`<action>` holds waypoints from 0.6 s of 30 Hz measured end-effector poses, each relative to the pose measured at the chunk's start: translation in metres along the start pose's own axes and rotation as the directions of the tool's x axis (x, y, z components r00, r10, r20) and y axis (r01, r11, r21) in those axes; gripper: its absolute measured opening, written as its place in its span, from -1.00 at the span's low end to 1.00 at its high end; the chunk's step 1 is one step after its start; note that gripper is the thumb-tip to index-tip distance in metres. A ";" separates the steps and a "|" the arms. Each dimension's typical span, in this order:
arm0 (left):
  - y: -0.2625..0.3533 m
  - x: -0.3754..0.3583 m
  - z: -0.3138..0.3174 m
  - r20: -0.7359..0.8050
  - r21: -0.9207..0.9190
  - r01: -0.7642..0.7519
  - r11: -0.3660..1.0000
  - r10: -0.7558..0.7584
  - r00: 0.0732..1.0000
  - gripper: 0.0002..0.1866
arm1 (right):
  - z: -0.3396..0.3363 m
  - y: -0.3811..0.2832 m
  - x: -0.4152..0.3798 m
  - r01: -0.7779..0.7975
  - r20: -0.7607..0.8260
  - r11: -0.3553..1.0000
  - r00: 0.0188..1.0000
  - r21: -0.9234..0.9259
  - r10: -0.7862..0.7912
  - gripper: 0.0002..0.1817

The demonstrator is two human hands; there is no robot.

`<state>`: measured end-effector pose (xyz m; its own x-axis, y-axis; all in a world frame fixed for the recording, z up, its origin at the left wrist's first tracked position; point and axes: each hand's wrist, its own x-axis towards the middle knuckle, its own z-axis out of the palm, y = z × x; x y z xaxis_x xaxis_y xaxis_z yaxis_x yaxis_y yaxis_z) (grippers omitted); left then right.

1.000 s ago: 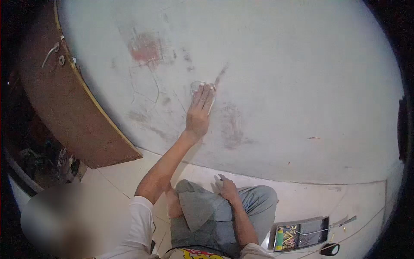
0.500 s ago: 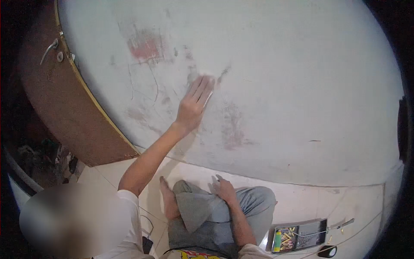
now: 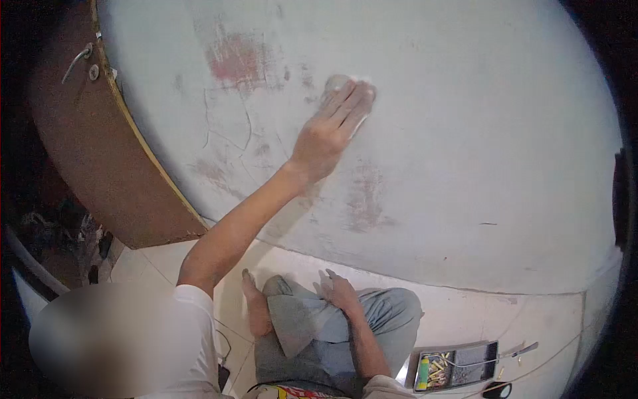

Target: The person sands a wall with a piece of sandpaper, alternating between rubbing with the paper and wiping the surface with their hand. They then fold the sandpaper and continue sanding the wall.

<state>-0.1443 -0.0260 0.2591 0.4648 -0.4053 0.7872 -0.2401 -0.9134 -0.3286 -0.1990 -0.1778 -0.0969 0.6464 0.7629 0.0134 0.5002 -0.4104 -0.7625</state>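
Observation:
My left hand reaches up to the pale wall, its fingers pressed together over a thin pale sheet held flat against the surface. The sheet's edges show beside the fingers; the rest is hidden under them. Reddish and grey scuffed patches mark the wall left of this hand, with another patch below it. My right hand rests on the grey trousers, fingers apart, nothing in it.
A brown door with a metal handle stands at the left. On the tiled floor at lower right lies a dark tray holding small yellowish pieces and a green-yellow tube. A round black-and-white object lies nearby.
My left hand has moved up and to the right along the wall with the sheet. My right hand stays on the lap. The view has shifted slightly.

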 end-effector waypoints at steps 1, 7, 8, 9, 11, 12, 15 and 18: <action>0.001 0.002 -0.004 0.012 -0.002 -0.002 1.000 0.002 1.000 -0.37 | 0.003 0.002 0.002 -0.001 0.007 1.000 1.000 0.004 0.001 -0.38; -0.020 -0.061 0.021 0.027 0.072 -0.062 0.996 0.060 0.998 -0.33 | -0.012 0.008 -0.001 -0.024 -0.026 1.000 0.999 0.019 0.024 -0.38; -0.013 -0.052 0.019 -0.048 0.049 -0.060 0.997 0.062 0.997 -0.32 | -0.006 0.013 0.000 0.007 -0.081 1.000 0.997 0.025 -0.005 -0.39; -0.009 -0.040 0.023 -0.044 0.052 -0.050 0.997 0.052 0.998 -0.32 | 0.003 0.018 0.000 0.039 -0.126 0.999 0.991 0.032 -0.035 -0.38; 0.004 0.008 0.009 -0.085 -0.008 -0.054 0.999 0.053 0.995 -0.34 | 0.008 0.010 0.002 0.027 -0.032 0.999 0.999 -0.023 -0.027 -0.38; 0.001 0.003 0.008 -0.074 -0.005 -0.050 0.999 0.050 0.996 -0.34 | 0.009 0.004 0.005 0.018 0.040 0.997 0.999 -0.076 -0.015 -0.38; -0.002 -0.033 0.003 -0.044 -0.029 -0.045 0.999 0.044 0.998 -0.37 | 0.006 0.003 0.002 0.021 0.132 0.995 0.991 -0.100 -0.008 -0.35; -0.021 -0.070 0.019 0.090 0.042 -0.032 0.999 0.028 0.996 -0.38 | 0.011 0.015 0.001 0.016 -0.030 0.996 0.999 -0.090 -0.018 -0.34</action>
<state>-0.1556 0.0208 0.2008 0.5331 -0.4324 0.7272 -0.2190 -0.9008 -0.3751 -0.1974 -0.1777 -0.1154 0.6540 0.7550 0.0469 0.5600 -0.4415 -0.7010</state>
